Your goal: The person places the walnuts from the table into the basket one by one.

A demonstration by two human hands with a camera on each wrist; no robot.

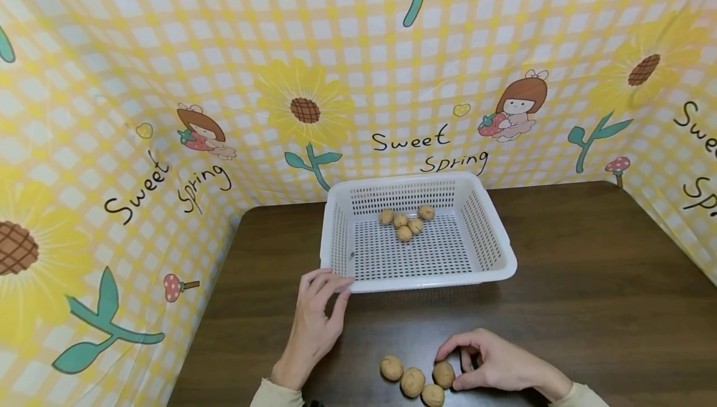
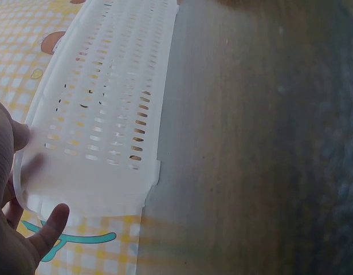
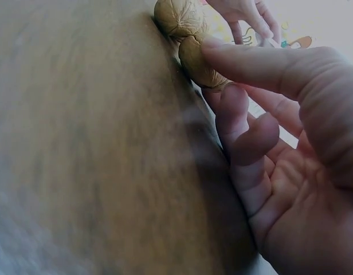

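In the head view, my left hand (image 1: pixel 313 323) grips the near left corner of a white perforated plastic basket (image 1: pixel 414 282), fingers over the rim and thumb outside. The left wrist view shows that hand's fingers around the corner of the basket (image 2: pixel 87 183). To the right and nearer, my right hand (image 1: pixel 498 360) pinches a walnut (image 1: pixel 444 374) between thumb and forefinger, low over the table. This walnut (image 3: pixel 195 62) also shows at the fingertips in the right wrist view. Close beside it are three more walnuts, one at the left end (image 1: pixel 391 368). Several walnuts (image 1: pixel 404 233) lie inside the basket.
A dark wood-grain table (image 1: pixel 588 282) carries everything. Behind and along its sides hangs a yellow checked cloth (image 1: pixel 235 52) printed with sunflowers, and the basket stands near the back one.
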